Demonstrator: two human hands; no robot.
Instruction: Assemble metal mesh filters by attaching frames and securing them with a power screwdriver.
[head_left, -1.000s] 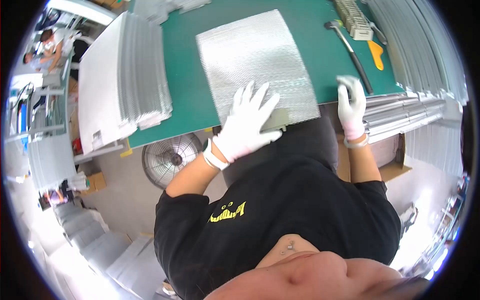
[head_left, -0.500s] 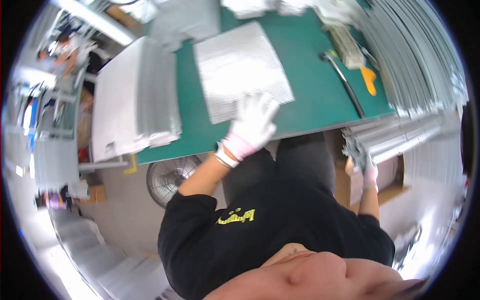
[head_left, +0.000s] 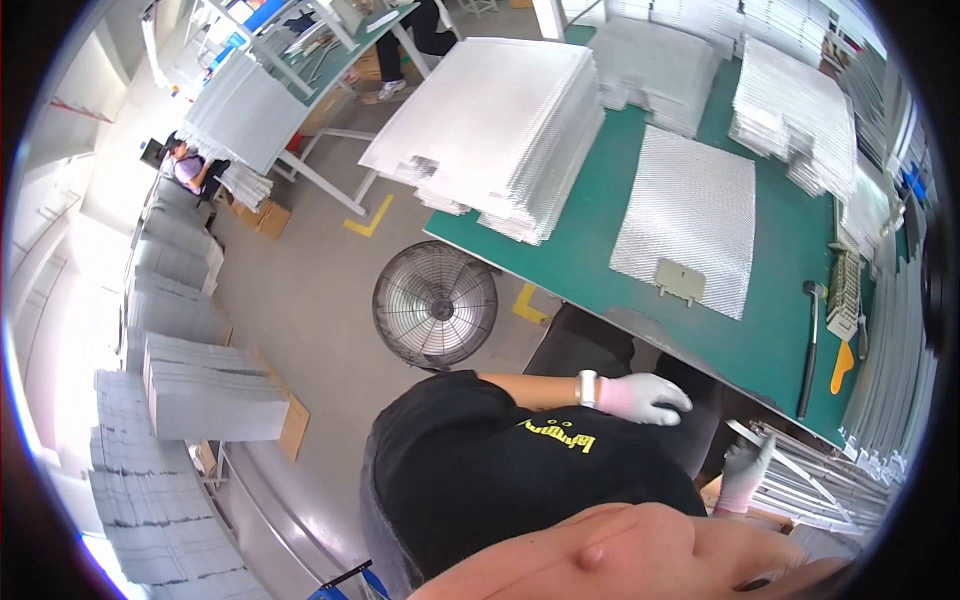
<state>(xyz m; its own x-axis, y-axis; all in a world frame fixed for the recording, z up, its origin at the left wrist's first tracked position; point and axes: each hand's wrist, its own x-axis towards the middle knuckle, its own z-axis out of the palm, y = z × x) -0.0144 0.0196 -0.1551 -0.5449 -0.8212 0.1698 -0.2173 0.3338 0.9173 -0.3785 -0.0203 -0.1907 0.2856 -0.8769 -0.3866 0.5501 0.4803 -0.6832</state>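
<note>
My left hand (head_left: pixel 645 399), in a white glove with a pink cuff, is over my lap below the table edge. Its fingers are loosely bent and spread, holding nothing visible. My right hand (head_left: pixel 746 474), also gloved, is low on the right beside a bundle of metal strips (head_left: pixel 815 480), closed around a pale metal strip (head_left: pixel 780 455). On the green table (head_left: pixel 570 250) lies a silver mesh sheet (head_left: pixel 690 210). A small grey-green notched plate (head_left: pixel 680 281) rests on the sheet's near edge.
A tall stack of mesh sheets (head_left: pixel 490 120) stands at the table's left, another stack (head_left: pixel 795 110) at the far right. A black-handled hammer (head_left: pixel 808 350), a yellow scraper (head_left: pixel 842 368) and a ridged block (head_left: pixel 845 290) lie at right. A floor fan (head_left: pixel 436 305) stands left of me.
My left hand has left the mesh sheet and come back over my lap; the small plate now shows on the sheet. My right hand now holds a strip. The view has swung left.
</note>
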